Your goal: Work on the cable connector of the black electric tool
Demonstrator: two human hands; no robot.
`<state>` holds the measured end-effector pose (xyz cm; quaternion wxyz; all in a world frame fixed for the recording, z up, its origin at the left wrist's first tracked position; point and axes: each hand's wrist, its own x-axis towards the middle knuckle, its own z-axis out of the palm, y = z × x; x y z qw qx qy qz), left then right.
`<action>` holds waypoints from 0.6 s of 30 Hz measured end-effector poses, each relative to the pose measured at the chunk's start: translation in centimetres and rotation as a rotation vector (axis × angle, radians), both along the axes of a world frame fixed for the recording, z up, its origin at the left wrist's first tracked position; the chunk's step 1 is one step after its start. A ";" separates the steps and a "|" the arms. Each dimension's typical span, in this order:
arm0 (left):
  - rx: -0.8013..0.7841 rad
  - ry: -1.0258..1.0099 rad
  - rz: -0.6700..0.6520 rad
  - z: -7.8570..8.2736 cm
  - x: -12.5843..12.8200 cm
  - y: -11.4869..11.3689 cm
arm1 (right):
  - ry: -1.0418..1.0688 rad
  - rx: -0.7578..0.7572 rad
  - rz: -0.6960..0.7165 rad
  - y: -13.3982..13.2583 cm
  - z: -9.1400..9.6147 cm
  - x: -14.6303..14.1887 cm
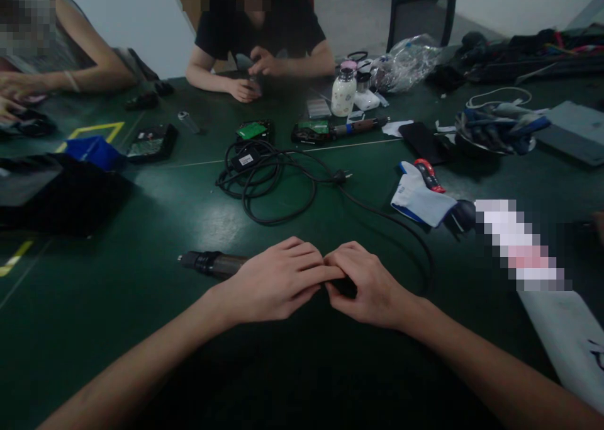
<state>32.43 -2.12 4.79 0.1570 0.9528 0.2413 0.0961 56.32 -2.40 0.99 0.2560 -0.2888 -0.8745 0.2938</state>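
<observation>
In the head view an electric screwdriver (214, 264) lies on the green tabletop, its tip to the left. Its rear part disappears behind my left hand (278, 279). The left fingers are closed together and reach across to the fingertips of my right hand (370, 285). My right hand is curled round a small dark object (346, 286) of a kind I cannot make out. Both hands meet at this object, and whatever the left fingertips grip is hidden. A black cable (415, 225) curves down behind my right wrist.
A coiled cable with a plug (340, 176) lies ahead, near open devices with green circuit boards (252, 130). A glove (419, 197), a red-handled tool (428, 175) and a black phone (422, 141) are to the right. A bottle (343, 93) stands farther back. Two people sit opposite.
</observation>
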 end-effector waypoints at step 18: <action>-0.029 -0.039 -0.006 0.1 0.0 0.1 | 0.004 0.003 -0.001 0.0 0.0 0.1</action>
